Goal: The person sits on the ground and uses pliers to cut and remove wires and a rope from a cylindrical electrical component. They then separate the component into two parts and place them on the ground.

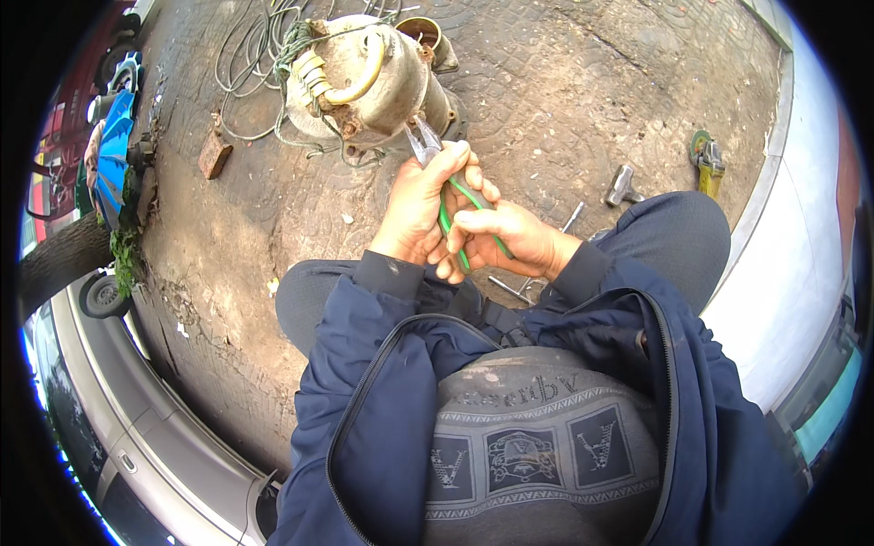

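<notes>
A pair of pliers (467, 191) with green handles is held in both my hands. My left hand (414, 205) wraps round the handles from the left, its thumb lying near the pivot. My right hand (519, 235) closes on the handle ends from the right. The parted metal jaws point away from me, at the lower edge of a dirty, rusty pump-like metal body (378, 77). Whether they touch a bolt there I cannot tell. A yellow curved handle or hose (364, 77), bound with cord, crosses the body's top.
Coiled grey-green cable (246, 68) lies left of the metal body, near a brick piece (215, 156). Toward the right are a hammer (623, 186), an angle grinder (707, 164) and a metal rod (574, 217). A metal tool (512, 289) lies between my legs. A car (146, 400) stands at left.
</notes>
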`<move>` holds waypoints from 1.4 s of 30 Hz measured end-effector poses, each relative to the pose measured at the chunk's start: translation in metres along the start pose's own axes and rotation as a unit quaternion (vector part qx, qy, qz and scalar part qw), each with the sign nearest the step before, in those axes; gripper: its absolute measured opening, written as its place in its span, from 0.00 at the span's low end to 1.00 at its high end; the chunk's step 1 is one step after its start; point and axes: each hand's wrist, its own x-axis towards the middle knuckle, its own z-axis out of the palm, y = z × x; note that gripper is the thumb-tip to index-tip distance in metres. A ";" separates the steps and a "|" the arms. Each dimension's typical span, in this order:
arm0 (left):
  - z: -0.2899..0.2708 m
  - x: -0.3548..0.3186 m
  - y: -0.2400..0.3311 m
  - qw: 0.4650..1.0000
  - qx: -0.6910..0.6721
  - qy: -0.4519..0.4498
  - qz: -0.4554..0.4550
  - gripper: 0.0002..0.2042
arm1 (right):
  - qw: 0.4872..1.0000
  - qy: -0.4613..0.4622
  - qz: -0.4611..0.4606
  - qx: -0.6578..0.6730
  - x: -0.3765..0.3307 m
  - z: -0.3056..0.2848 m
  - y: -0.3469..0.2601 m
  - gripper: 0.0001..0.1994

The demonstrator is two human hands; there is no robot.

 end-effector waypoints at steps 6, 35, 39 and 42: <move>0.014 -0.005 0.009 0.999 0.012 0.043 -0.012 0.13 | 0.983 -0.123 0.035 0.130 0.001 -0.012 0.000 0.25; 0.015 -0.005 0.004 0.999 0.020 0.040 0.023 0.12 | 0.997 -0.062 0.010 0.053 -0.001 -0.006 -0.002 0.21; 0.016 -0.006 0.003 0.995 0.061 0.075 0.033 0.14 | 0.997 -0.055 0.016 0.045 0.000 -0.011 0.001 0.22; 0.016 -0.005 0.002 0.992 0.077 0.089 0.037 0.15 | 0.998 -0.051 0.010 0.039 -0.002 -0.013 0.002 0.23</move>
